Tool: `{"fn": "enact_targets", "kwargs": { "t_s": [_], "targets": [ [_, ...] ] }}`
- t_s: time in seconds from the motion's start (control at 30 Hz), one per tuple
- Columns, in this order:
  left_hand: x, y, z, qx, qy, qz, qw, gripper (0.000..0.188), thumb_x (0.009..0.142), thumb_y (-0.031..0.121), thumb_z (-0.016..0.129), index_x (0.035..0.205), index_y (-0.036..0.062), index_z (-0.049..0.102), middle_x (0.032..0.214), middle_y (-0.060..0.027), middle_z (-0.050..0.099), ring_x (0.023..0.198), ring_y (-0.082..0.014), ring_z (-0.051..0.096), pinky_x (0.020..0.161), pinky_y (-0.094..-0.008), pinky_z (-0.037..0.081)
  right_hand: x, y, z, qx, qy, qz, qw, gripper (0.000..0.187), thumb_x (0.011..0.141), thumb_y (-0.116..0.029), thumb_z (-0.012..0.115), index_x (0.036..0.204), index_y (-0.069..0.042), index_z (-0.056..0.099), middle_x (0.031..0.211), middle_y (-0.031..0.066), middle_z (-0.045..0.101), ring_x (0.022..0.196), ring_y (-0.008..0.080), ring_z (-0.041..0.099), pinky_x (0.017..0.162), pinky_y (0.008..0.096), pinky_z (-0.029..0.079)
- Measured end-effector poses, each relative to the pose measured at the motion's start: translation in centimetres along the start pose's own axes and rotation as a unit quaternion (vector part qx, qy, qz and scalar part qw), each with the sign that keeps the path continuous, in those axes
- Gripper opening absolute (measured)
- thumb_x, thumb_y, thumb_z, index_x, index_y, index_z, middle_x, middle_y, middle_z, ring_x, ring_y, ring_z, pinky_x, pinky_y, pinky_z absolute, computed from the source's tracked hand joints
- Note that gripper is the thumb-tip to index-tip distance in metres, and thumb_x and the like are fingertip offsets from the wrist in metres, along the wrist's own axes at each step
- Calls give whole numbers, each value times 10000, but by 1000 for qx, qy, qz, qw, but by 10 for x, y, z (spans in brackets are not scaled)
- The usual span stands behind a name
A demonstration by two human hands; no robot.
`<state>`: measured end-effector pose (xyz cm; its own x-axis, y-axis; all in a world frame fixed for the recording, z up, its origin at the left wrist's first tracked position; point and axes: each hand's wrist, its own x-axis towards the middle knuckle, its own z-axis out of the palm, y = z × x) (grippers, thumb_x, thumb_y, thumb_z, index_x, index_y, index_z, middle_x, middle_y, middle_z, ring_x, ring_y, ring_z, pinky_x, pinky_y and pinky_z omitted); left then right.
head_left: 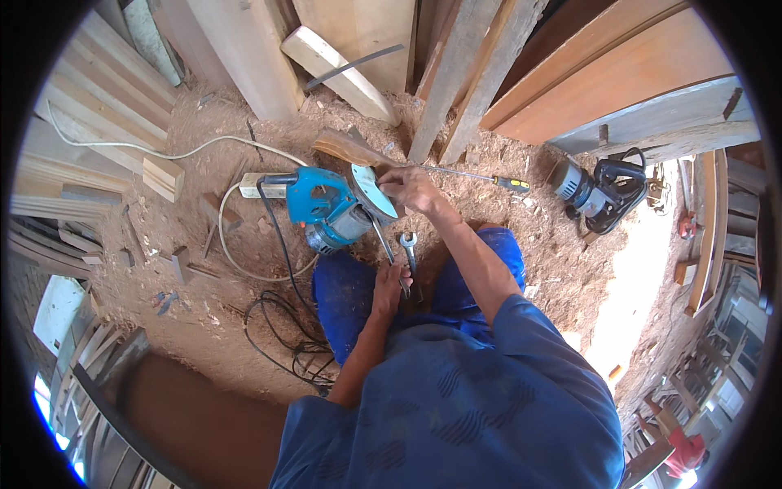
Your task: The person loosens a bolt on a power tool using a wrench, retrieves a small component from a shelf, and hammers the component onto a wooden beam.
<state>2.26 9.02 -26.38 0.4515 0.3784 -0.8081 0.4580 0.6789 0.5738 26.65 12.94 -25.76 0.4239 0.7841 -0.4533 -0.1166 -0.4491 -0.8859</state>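
A teal corded power tool [326,204] lies on its side on the sawdust-covered floor, in front of my knees. Its pale flat plate [372,192] faces right. My left hand [388,288] is closed around a long metal wrench [383,240], whose far end reaches the tool beside the plate. An open-ended spanner [410,244] stands out just right of that hand, jaw pointing away from me; its lower part is partly hidden. At the plate's right edge, my right hand [412,191] has its fingers curled in; what they pinch is hidden.
Past the plate lie a brown wood offcut [346,149] and a yellow-handled screwdriver [509,183]. A black and silver power tool [603,191] sits at right. Black cable [285,334] coils at left. Boards [244,57] lean at the far side. A person in red [686,452] is at lower right.
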Motion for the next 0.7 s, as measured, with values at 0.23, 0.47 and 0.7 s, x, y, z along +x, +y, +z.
{"fn": "enact_targets", "kwargs": {
  "t_s": [0.23,0.47,0.7],
  "targets": [
    [4,5,2,10,-4,-1,1000,395,1007,303,477,1292,32,508,830,-53,582,712,-148,588,662,-292,503,8,5,1,-23,-11,-55,998,137,847,-123,637,903,-8,686,843,148,698,770,246,663,710,353,510],
    [4,-2,1,-20,-12,42,999,366,1016,243,464,1295,8,488,820,-51,578,717,-145,584,674,-297,492,3,5,1,-68,42,-93,992,122,842,-123,630,871,-11,668,824,162,682,760,296,666,703,374,516],
    [-2,6,5,19,-9,58,998,357,1021,239,450,1285,2,490,828,-57,583,729,-147,583,700,-301,493,-5,-10,-12,-75,38,-55,995,111,823,-109,623,887,-26,661,831,186,669,782,319,661,724,391,517]
  ]
}}
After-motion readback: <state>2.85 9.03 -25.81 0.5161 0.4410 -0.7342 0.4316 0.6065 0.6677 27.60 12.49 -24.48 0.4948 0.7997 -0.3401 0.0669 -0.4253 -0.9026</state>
